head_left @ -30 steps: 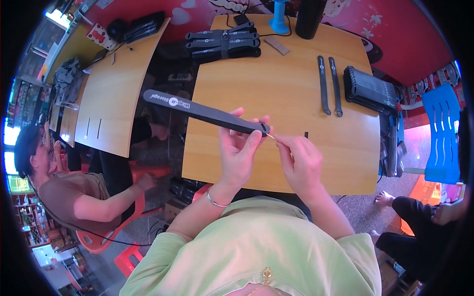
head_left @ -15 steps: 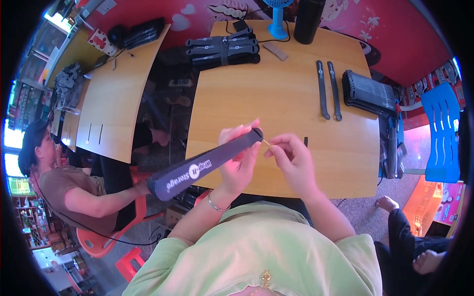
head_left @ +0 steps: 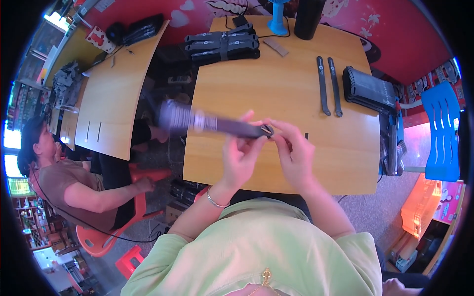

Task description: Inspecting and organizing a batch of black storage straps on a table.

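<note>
A long dark strap (head_left: pixel 232 127) with pale print is pinched near one end in my left hand (head_left: pixel 238 155). Its free length points to the left over the table edge and is smeared by motion. My right hand (head_left: pixel 295 150) is closed, its thumb and fingertips on the rounded end of the same strap. Inside that end's hole a small pale-gold thing shows, too small to name for certain. Two similar straps (head_left: pixel 322 86) lie side by side at the far right of the table. A small black piece (head_left: pixel 306 136) rests just beyond my right hand.
Strapped dark bundles (head_left: pixel 222 47), a blue fan (head_left: pixel 278 22), a black cylinder (head_left: pixel 308 19) and a tan strip (head_left: pixel 275 47) stand or lie at the back. A dark stack (head_left: pixel 368 90) sits at the right edge. At left, a person (head_left: pixel 89 187) sits beside another table (head_left: pixel 111 103).
The strap's free end has swung up and away from me. My right hand has come up against the strap's end; the thin yellowish stick between them is now mostly hidden. The person at lower right has shifted.
</note>
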Available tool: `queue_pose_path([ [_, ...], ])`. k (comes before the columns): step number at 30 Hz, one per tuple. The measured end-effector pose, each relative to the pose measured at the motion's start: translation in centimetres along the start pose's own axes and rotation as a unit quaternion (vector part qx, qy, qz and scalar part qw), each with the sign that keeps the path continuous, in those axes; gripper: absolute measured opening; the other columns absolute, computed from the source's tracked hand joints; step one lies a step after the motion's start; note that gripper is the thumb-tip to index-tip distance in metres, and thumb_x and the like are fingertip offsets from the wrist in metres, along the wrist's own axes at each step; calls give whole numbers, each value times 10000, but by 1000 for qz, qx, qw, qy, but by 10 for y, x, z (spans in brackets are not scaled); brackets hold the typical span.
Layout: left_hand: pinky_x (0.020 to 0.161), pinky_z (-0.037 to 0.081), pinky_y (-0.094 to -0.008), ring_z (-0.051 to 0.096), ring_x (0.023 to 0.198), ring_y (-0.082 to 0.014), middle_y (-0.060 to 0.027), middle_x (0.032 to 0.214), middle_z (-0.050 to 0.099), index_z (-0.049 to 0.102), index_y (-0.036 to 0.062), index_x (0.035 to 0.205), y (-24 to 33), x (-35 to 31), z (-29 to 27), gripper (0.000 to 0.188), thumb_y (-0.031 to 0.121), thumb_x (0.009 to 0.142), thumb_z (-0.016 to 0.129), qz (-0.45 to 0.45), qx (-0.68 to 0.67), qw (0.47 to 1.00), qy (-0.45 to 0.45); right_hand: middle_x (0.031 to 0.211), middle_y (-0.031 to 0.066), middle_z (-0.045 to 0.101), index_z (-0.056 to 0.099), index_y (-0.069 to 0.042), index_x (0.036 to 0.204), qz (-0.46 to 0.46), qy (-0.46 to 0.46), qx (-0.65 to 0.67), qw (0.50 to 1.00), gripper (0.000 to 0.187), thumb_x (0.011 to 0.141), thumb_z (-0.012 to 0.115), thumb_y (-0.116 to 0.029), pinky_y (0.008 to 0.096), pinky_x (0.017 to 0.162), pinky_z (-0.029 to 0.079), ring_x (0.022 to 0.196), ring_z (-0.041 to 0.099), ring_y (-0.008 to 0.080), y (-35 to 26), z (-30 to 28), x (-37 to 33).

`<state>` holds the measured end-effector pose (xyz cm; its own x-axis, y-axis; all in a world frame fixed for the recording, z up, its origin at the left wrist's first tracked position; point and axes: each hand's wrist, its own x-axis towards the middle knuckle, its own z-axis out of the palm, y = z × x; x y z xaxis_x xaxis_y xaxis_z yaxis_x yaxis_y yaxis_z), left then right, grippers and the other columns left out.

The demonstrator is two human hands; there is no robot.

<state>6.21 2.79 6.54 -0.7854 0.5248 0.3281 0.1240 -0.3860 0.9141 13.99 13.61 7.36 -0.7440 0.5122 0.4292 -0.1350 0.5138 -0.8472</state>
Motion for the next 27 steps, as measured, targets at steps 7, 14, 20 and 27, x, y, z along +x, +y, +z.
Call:
queue_pose_path([
  [7, 886, 490, -303, 586, 1017, -185, -122, 1102, 576, 344, 3, 1335, 3, 10, -3, 533, -53, 853, 564, -182, -169, 968, 16, 825, 110, 670, 607, 1, 991, 118, -46, 89, 988, 137, 855, 589, -8, 260, 615, 486, 731, 637, 129, 0, 1, 1],
  [14, 885, 477, -294, 580, 1007, -169, -117, 1110, 586, 367, -17, 1316, -11, 4, -7, 527, -22, 844, 601, -151, -56, 987, 25, 742, 60, 627, 640, 5, 957, 184, -48, 89, 978, 127, 835, 605, 6, 212, 593, 478, 643, 597, 100, 0, 6, 2],
  [20, 834, 483, -242, 571, 934, -101, -95, 1074, 603, 490, -56, 1191, -11, 10, -15, 386, 0, 836, 629, -173, -35, 984, -32, 757, 72, 596, 674, -18, 888, 116, -48, 27, 992, 115, 789, 638, 29, 244, 547, 459, 626, 585, 122, 8, 0, 4],
  [27, 861, 483, -256, 587, 926, -106, -80, 1014, 614, 469, -41, 1236, -1, 19, -25, 424, -35, 833, 601, -172, 53, 971, -156, 763, 96, 579, 665, -23, 869, 61, -121, -3, 991, 117, 766, 645, 29, 273, 543, 460, 644, 602, 188, 11, -15, 16],
])
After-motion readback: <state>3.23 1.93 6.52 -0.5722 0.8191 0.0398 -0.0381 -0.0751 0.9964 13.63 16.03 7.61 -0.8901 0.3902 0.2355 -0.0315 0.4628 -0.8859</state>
